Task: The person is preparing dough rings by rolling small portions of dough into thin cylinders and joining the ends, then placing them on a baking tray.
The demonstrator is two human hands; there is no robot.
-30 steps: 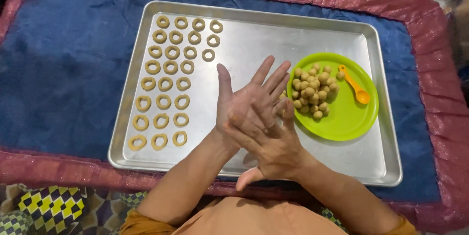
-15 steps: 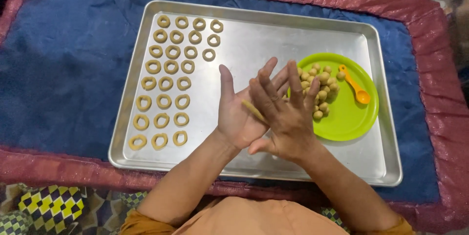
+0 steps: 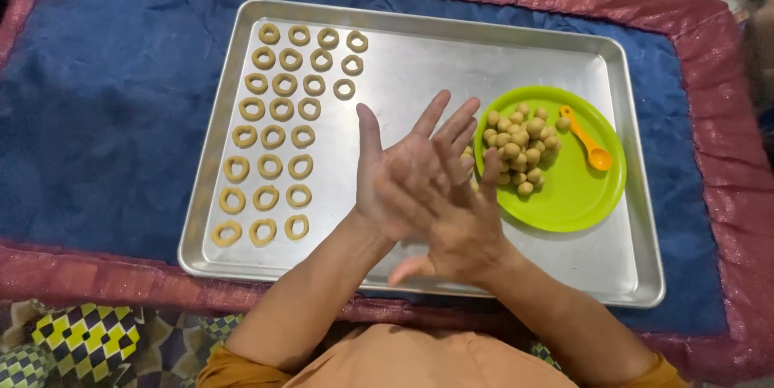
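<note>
A: Hands?

B: Left hand (image 3: 403, 170) palm up, fingers spread flat. Right hand (image 3: 455, 223) laid palm down across it — fingers out straight, not clenched. Palms pressed together over the middle of the tray (image 3: 419, 74). Whatever sits between them is hidden; cannot tell if anything is held.

A: Dough?

B: Small tan dough balls (image 3: 520, 146) heaped on the left part of a green plate (image 3: 576, 195), just beside the fingertips of both hands. The plate rests inside the tray at its right end. An orange spoon (image 3: 587, 145) lies on the plate, near the heap, apart from it.

A: Left end of the tray?

B: Dough rings (image 3: 278, 134) in neat rows, three to four across, lying flat and apart from one another — well clear of the hands.

A: Under the tray?

B: Blue cloth (image 3: 105, 114) with a red border (image 3: 97, 275).
</note>
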